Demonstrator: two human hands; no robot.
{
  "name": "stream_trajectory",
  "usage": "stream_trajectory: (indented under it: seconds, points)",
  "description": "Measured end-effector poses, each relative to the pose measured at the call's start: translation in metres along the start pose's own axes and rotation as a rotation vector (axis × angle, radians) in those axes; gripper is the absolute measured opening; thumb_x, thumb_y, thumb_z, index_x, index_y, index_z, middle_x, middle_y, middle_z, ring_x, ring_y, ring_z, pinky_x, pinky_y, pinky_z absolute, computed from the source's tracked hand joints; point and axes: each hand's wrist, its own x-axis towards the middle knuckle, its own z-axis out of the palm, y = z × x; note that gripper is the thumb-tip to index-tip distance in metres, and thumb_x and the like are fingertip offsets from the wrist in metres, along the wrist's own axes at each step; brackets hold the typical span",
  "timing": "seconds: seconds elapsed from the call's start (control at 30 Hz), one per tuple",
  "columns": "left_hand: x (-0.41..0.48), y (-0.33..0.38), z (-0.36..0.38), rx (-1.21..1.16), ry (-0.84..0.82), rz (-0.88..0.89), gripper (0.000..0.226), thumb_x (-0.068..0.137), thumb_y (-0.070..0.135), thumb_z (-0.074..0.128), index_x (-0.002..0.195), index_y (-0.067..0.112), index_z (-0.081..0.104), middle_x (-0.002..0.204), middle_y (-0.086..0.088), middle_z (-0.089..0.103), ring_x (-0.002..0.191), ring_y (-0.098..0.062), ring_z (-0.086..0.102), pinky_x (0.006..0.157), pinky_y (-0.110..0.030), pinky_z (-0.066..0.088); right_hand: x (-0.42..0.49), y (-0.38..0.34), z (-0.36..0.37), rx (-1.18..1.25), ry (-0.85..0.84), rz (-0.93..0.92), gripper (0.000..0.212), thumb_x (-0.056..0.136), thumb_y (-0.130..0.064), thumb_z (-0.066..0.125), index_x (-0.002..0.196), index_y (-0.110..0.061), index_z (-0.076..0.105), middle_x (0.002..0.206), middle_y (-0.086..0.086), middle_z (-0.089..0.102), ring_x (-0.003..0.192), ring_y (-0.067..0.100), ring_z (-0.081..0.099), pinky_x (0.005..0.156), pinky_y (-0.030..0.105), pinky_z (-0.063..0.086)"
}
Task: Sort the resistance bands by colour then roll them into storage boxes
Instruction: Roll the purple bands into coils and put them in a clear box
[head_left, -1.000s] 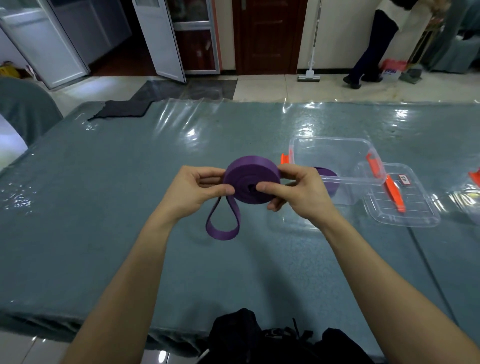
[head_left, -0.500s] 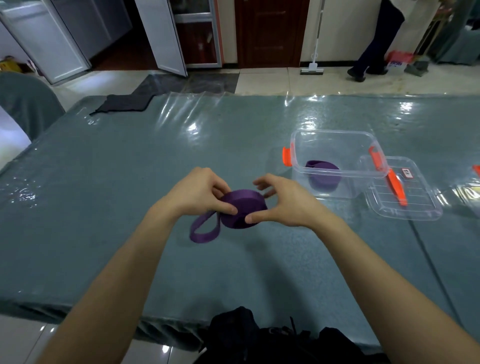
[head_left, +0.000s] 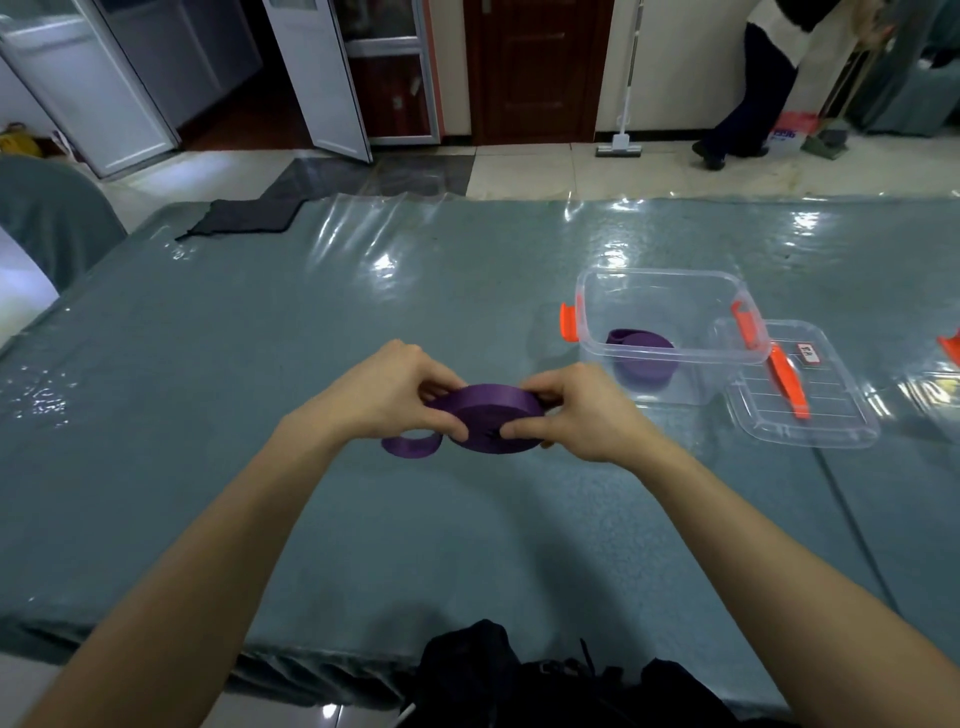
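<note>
A purple resistance band (head_left: 485, 415), wound into a flat coil, lies just above the grey-blue table between both hands. My left hand (head_left: 384, 395) pinches its left side and my right hand (head_left: 576, 410) pinches its right side. A short loose loop of the band (head_left: 410, 445) hangs out at the lower left. To the right stands a clear storage box (head_left: 670, 291) with orange clips, holding another rolled purple band (head_left: 644, 358).
The box's clear lid (head_left: 800, 400) lies flat on the table to the right of the box. A dark cloth (head_left: 244, 218) sits at the table's far left edge. A person (head_left: 753, 88) stands on the floor beyond the table.
Both hands lowered the coil from upright in the air to lying flat near the table. The loose tail has become shorter.
</note>
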Motion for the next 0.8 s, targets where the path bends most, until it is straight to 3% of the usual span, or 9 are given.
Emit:
stream_trajectory:
  seconds: [0.1, 0.23, 0.37, 0.53, 0.6, 0.67, 0.73, 0.8]
  points:
    - [-0.008, -0.008, -0.001, -0.311, 0.061, -0.044, 0.041, 0.072, 0.019, 0.1, 0.111, 0.019, 0.086, 0.099, 0.007, 0.084, 0.098, -0.01, 0.081, 0.097, -0.028, 0.061, -0.007, -0.004, -0.01, 0.269, 0.021, 0.047, 0.023, 0.082, -0.023, 0.094, 0.102, -0.017, 0.084, 0.084, 0.005, 0.082, 0.07, 0.027, 0.078, 0.074, 0.044, 0.067]
    - [-0.01, -0.013, 0.001, -0.56, 0.118, -0.081, 0.043, 0.068, 0.02, 0.094, 0.11, 0.014, 0.084, 0.102, -0.004, 0.084, 0.099, -0.018, 0.081, 0.091, -0.027, 0.062, -0.008, -0.013, -0.015, 0.599, 0.086, 0.035, 0.028, 0.085, -0.006, 0.087, 0.112, -0.002, 0.08, 0.098, 0.015, 0.082, 0.087, 0.038, 0.078, 0.069, 0.037, 0.067]
    - [-0.008, -0.012, 0.007, -0.628, 0.17, -0.096, 0.044, 0.065, 0.022, 0.095, 0.107, 0.013, 0.085, 0.101, -0.008, 0.084, 0.096, -0.021, 0.082, 0.09, -0.032, 0.063, -0.007, -0.009, -0.008, 0.745, 0.103, 0.033, 0.03, 0.087, -0.002, 0.083, 0.116, -0.001, 0.077, 0.104, 0.018, 0.081, 0.089, 0.037, 0.078, 0.068, 0.037, 0.067]
    - [-0.006, -0.006, 0.0, -0.542, 0.097, -0.134, 0.04, 0.065, 0.021, 0.098, 0.103, 0.014, 0.087, 0.096, -0.008, 0.084, 0.093, -0.022, 0.082, 0.095, -0.043, 0.065, -0.012, 0.003, 0.009, 0.827, 0.079, 0.084, 0.033, 0.088, 0.001, 0.081, 0.12, -0.001, 0.074, 0.107, 0.016, 0.081, 0.092, 0.031, 0.078, 0.073, 0.04, 0.068]
    - [-0.003, -0.002, -0.005, -0.464, 0.071, -0.154, 0.035, 0.069, 0.02, 0.1, 0.102, 0.018, 0.088, 0.094, -0.004, 0.084, 0.092, -0.021, 0.082, 0.094, -0.042, 0.065, -0.011, 0.008, 0.011, 0.739, 0.035, 0.089, 0.039, 0.086, -0.005, 0.086, 0.123, -0.007, 0.073, 0.111, 0.01, 0.081, 0.099, 0.026, 0.079, 0.082, 0.041, 0.067]
    - [0.003, 0.004, -0.01, -0.291, 0.016, -0.154, 0.03, 0.071, 0.027, 0.101, 0.098, 0.026, 0.088, 0.087, 0.003, 0.084, 0.086, -0.016, 0.082, 0.088, -0.04, 0.066, -0.007, 0.009, 0.006, 0.397, 0.017, 0.06, 0.056, 0.077, -0.032, 0.097, 0.126, -0.023, 0.071, 0.112, -0.006, 0.081, 0.106, 0.012, 0.076, 0.09, 0.034, 0.064]
    - [0.014, 0.011, -0.015, 0.006, -0.057, -0.115, 0.023, 0.071, 0.039, 0.099, 0.09, 0.032, 0.087, 0.072, 0.01, 0.079, 0.07, -0.01, 0.077, 0.074, -0.04, 0.066, -0.001, 0.003, -0.001, 0.038, 0.022, 0.025, 0.07, 0.068, -0.059, 0.096, 0.127, -0.035, 0.069, 0.114, -0.015, 0.077, 0.104, 0.0, 0.071, 0.092, 0.03, 0.061]
    - [0.026, 0.023, -0.016, 0.328, -0.124, -0.048, 0.025, 0.069, 0.051, 0.094, 0.083, 0.034, 0.084, 0.06, 0.011, 0.071, 0.058, -0.009, 0.067, 0.063, -0.04, 0.061, 0.005, -0.007, -0.005, -0.274, -0.01, -0.041, 0.058, 0.072, -0.066, 0.089, 0.118, -0.035, 0.072, 0.105, -0.014, 0.075, 0.091, 0.002, 0.067, 0.085, 0.032, 0.059]
